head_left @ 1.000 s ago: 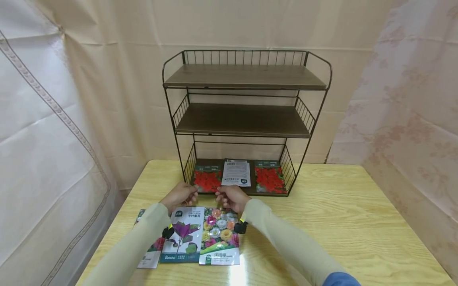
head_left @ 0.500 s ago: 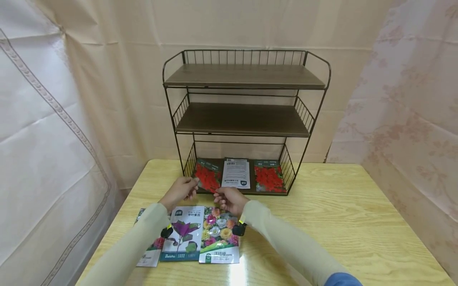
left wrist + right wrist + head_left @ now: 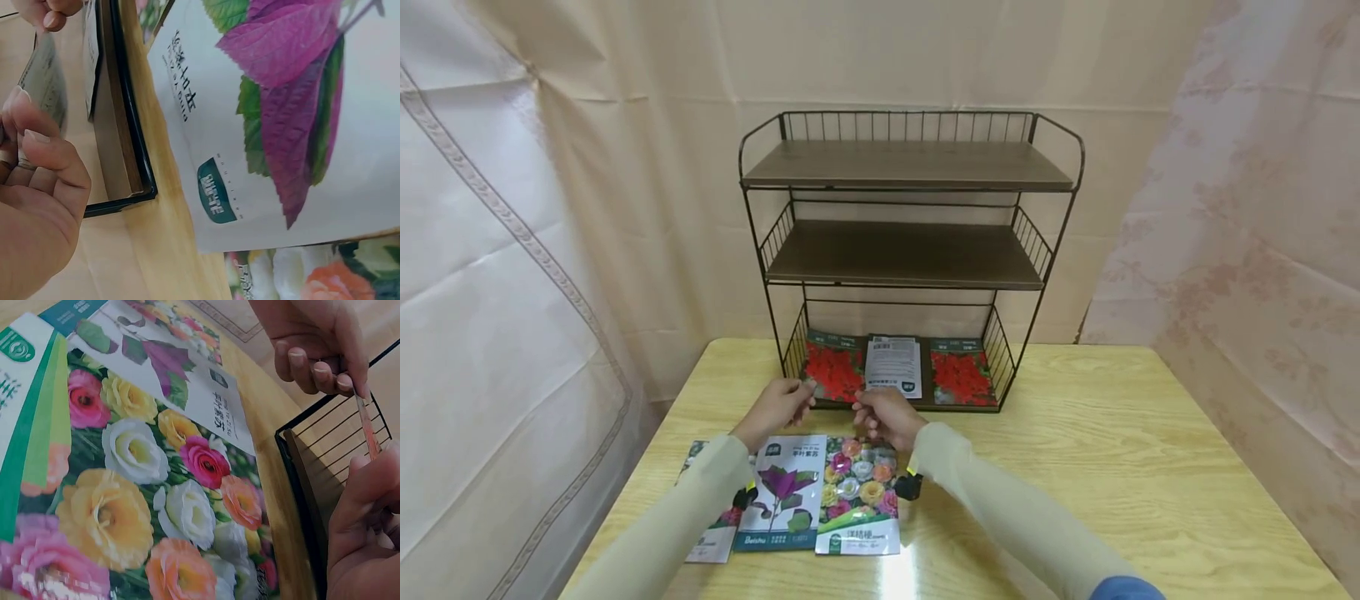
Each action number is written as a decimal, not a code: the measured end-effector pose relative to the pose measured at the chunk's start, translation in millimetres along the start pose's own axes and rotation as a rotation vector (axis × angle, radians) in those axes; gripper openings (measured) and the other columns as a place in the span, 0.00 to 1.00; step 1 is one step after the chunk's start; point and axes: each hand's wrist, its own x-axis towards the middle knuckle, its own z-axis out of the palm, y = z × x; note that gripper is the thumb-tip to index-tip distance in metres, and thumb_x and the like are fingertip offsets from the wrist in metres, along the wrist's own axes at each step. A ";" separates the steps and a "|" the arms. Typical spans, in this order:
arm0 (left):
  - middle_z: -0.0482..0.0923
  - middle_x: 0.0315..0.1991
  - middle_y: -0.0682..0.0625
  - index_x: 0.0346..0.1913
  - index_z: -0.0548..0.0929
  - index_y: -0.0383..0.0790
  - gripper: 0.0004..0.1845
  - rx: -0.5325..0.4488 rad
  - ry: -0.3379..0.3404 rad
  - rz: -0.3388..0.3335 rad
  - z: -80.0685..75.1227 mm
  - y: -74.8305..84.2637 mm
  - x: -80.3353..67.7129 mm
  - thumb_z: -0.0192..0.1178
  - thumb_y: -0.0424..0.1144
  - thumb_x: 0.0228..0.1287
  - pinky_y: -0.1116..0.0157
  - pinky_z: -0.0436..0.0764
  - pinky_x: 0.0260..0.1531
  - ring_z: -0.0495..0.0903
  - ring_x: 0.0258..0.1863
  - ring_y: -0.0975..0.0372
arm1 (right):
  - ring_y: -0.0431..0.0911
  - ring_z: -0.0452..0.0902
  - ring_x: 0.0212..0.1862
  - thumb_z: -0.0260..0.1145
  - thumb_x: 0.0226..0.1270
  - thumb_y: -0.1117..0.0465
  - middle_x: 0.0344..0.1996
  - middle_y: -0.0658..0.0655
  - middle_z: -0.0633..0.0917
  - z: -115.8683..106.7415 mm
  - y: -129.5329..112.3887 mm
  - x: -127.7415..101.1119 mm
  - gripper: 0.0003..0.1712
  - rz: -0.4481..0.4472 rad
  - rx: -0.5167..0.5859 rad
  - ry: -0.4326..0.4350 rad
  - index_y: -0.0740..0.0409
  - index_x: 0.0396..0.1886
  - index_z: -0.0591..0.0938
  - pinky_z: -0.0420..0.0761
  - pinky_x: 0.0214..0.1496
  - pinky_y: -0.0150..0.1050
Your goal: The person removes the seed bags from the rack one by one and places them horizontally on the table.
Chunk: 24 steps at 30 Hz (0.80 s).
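A seed packet with red flowers (image 3: 833, 371) is at the left end of the rack's bottom shelf. My left hand (image 3: 777, 410) pinches its near left corner between thumb and fingers. At the near right corner, my right hand (image 3: 887, 414) pinches the same packet. In the right wrist view the packet (image 3: 367, 428) appears almost edge-on between both hands, tilted and raised off the shelf board. Beside it on that shelf lie a white packet, back side up (image 3: 893, 367), and another red-flower packet (image 3: 962, 372) at the right end.
A three-tier wire rack (image 3: 906, 254) stands at the back of the wooden table (image 3: 1112, 467). Nearer me lie a purple-leaf packet (image 3: 781, 493), a mixed-flower packet (image 3: 859, 496) and a third packet (image 3: 711, 546) partly under my left sleeve. Cloth hangs behind and at both sides.
The red-flower packet turned askew half a second ago as my left hand rose; now it lies straighter, with the left hand slightly lower again. Both hands keep their pinch.
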 end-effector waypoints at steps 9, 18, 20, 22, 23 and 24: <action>0.81 0.29 0.39 0.40 0.82 0.27 0.25 0.026 -0.029 0.003 7.7 -7.0 -3.7 0.51 0.49 0.83 0.66 0.73 0.22 0.72 0.20 0.61 | 0.35 0.64 0.15 0.54 0.84 0.56 0.21 0.50 0.80 -9.5 -5.7 -13.8 0.16 -0.044 -0.096 -0.015 0.62 0.38 0.80 0.69 0.17 0.29; 0.80 0.29 0.37 0.39 0.81 0.27 0.23 0.054 -0.048 0.031 11.9 -4.5 -14.8 0.51 0.47 0.83 0.64 0.71 0.22 0.72 0.19 0.60 | 0.36 0.62 0.16 0.55 0.84 0.53 0.22 0.50 0.80 -13.6 -5.3 -23.5 0.19 -0.074 -0.185 -0.020 0.66 0.42 0.80 0.70 0.18 0.30; 0.80 0.29 0.37 0.38 0.81 0.27 0.22 0.049 -0.049 0.033 14.5 -3.4 -17.0 0.52 0.46 0.82 0.64 0.70 0.21 0.71 0.19 0.60 | 0.37 0.62 0.16 0.56 0.83 0.52 0.22 0.50 0.80 -15.9 -4.7 -26.1 0.19 -0.078 -0.194 -0.025 0.66 0.43 0.80 0.70 0.18 0.30; 0.80 0.29 0.36 0.38 0.81 0.28 0.22 0.050 -0.061 0.038 17.9 -2.4 -18.8 0.52 0.46 0.82 0.64 0.70 0.21 0.71 0.19 0.60 | 0.37 0.62 0.17 0.56 0.83 0.52 0.22 0.50 0.80 -18.7 -4.1 -30.6 0.20 -0.071 -0.216 -0.022 0.67 0.44 0.80 0.69 0.19 0.31; 0.79 0.28 0.36 0.38 0.81 0.28 0.22 0.053 -0.069 0.041 19.6 -1.7 -19.9 0.52 0.46 0.82 0.63 0.70 0.21 0.70 0.19 0.60 | 0.37 0.62 0.17 0.56 0.83 0.51 0.22 0.50 0.80 -20.3 -4.0 -33.5 0.21 -0.062 -0.228 -0.018 0.68 0.45 0.79 0.68 0.19 0.31; 0.79 0.29 0.36 0.38 0.81 0.28 0.22 0.053 -0.081 0.043 21.3 -1.0 -21.0 0.52 0.46 0.82 0.63 0.70 0.22 0.70 0.19 0.60 | 0.37 0.62 0.17 0.56 0.83 0.51 0.22 0.50 0.80 -21.9 -4.0 -36.7 0.22 -0.052 -0.242 -0.013 0.69 0.46 0.79 0.68 0.20 0.31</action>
